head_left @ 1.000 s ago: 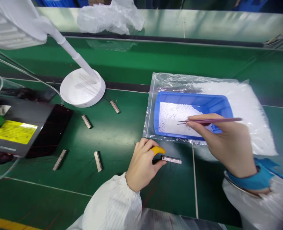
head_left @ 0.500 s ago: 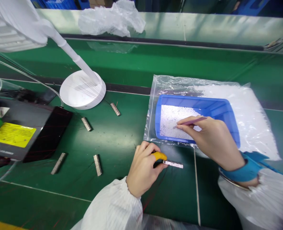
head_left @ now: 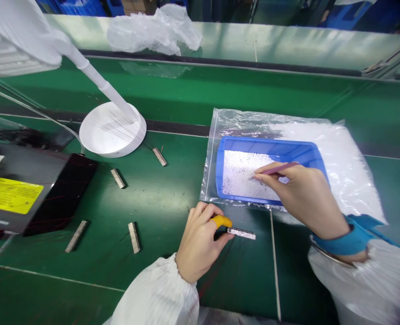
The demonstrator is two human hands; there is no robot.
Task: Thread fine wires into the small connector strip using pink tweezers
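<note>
My left hand (head_left: 201, 241), with a yellow finger cot on one finger, pinches the left end of a small light strip (head_left: 242, 233) with a dark row along its edge. The strip lies just in front of a blue plastic tray (head_left: 270, 141). In my right hand (head_left: 306, 194) is a pair of pink tweezers (head_left: 276, 169), held like a pen. Their tips are over the tiny white pieces (head_left: 242, 174) in the tray; whether they grip a piece is too small to tell. A blue band (head_left: 338, 241) circles my right wrist.
Under the tray lies a clear zip bag (head_left: 351, 167) of white pieces. Several similar strips (head_left: 134, 237) are scattered to the left. Beyond them stand a round white lamp base (head_left: 118, 146) and a black device (head_left: 61, 194). Bubble wrap (head_left: 155, 31) sits on the back ledge.
My right hand and the tweezers have shifted slightly right within the tray. My left hand keeps its pinch on the strip. The whole view has shifted a little.
</note>
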